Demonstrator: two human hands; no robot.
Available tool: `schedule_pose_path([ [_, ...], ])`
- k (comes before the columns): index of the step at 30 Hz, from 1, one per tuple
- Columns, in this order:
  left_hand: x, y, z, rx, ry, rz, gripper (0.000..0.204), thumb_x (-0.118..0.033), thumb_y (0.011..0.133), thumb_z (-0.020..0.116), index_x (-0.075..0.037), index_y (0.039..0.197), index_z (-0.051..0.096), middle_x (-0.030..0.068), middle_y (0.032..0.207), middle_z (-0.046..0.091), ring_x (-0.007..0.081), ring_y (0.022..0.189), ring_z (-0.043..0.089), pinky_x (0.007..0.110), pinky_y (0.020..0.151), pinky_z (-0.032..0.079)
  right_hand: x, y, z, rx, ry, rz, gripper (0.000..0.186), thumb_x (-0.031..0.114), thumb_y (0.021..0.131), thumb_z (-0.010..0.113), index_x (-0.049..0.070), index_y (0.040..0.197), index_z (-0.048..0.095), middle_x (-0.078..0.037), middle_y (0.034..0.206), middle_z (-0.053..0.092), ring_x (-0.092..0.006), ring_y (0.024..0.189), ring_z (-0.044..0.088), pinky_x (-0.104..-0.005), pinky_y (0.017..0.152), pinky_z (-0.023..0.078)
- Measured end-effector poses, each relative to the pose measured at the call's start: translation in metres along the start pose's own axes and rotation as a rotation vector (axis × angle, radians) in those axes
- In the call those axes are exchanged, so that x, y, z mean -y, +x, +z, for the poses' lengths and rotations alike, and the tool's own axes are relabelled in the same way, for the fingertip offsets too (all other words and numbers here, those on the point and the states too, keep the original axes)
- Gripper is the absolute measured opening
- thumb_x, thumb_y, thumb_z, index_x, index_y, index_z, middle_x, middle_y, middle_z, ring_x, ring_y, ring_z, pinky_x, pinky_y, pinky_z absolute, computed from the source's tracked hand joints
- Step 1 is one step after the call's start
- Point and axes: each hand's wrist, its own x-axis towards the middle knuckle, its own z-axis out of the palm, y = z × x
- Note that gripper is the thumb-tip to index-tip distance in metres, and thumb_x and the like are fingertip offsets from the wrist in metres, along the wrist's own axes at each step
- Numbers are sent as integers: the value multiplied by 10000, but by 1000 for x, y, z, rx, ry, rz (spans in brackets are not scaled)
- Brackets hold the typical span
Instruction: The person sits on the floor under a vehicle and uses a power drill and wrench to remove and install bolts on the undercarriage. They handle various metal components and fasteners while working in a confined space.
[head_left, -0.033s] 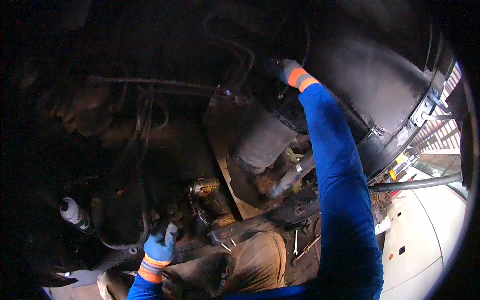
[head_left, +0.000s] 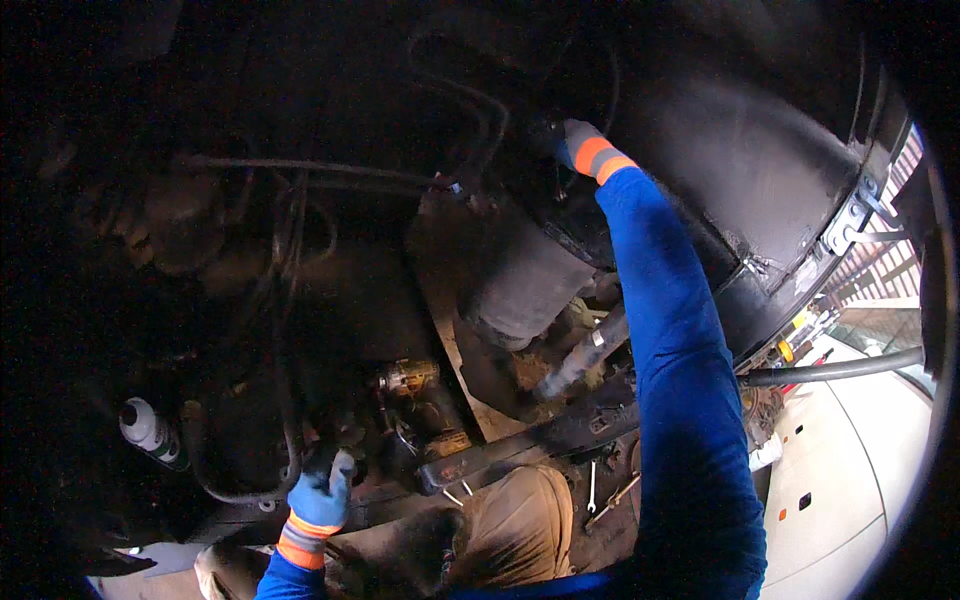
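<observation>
My right hand [head_left: 578,143], blue glove with orange cuff, reaches far up into dark recess beside black hoses [head_left: 480,120]; grip hidden, cannot tell what it holds. My left hand [head_left: 318,497], same glove, near left, fingers closed round dark rubber hose [head_left: 290,420], steadying it. Grey cylindrical air bellows [head_left: 525,285] centre. White spray can with dark cap [head_left: 148,430] stands far left, within reach. Small spanner [head_left: 592,487] lies near brown trouser knee [head_left: 520,525].
</observation>
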Motion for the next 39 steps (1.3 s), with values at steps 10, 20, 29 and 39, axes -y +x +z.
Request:
schedule_pose_path([
  [10, 23, -4, 7, -35, -68, 79, 311, -247, 965, 565, 19, 1118, 615, 70, 944, 673, 146, 852, 620, 295, 813, 502, -14, 29, 23, 42, -47, -8, 490, 491, 906, 492, 79, 1099, 672, -246, 1128, 638, -438, 1073, 581, -473, 904, 468],
  [20, 2, 5, 5, 39, -197, -47, 266, -196, 961, 571, 20, 1108, 623, 70, 987, 682, 167, 881, 635, 312, 804, 509, -34, 31, 60, 206, -212, -17, 363, 282, 902, 528, 16, 1114, 658, -234, 1139, 644, -406, 1059, 618, -464, 894, 500],
  [29, 12, -4, 0, 44, -100, -70, 295, -175, 958, 578, 38, 1162, 590, 103, 1001, 686, 161, 917, 649, 309, 848, 511, -6, 2, 48, 198, -224, 19, 268, 221, 898, 563, 52, 1070, 678, -218, 1124, 655, -404, 1051, 623, -453, 898, 504],
  [39, -13, 4, 5, 65, -155, -167, 288, -192, 914, 654, -1, 1129, 656, 126, 1075, 696, 212, 996, 652, 320, 916, 483, -37, -106, 31, 24, 154, -198, 376, 434, 872, 578, 107, 994, 718, -154, 1038, 688, -378, 966, 632, -433, 842, 507],
])
